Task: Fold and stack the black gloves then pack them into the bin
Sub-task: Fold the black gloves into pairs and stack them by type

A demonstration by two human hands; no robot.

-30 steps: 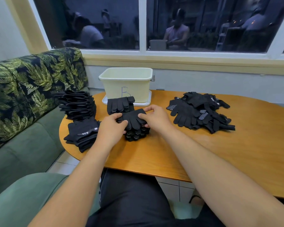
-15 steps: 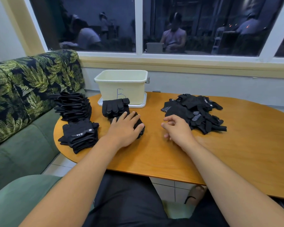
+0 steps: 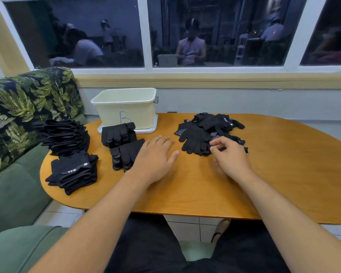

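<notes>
At the left end of the counter (image 3: 185, 194) sit two stacks of folded gloves (image 3: 67, 136). Right of them, two folded pairs (image 3: 124, 154) lie in front of the bin (image 3: 126, 109). The left hand (image 3: 154, 160) rests flat beside them, fingers spread. The right hand (image 3: 229, 157) curls its fingers at the near edge of the loose glove pile (image 3: 201, 133); I cannot tell if they pinch one.
</notes>
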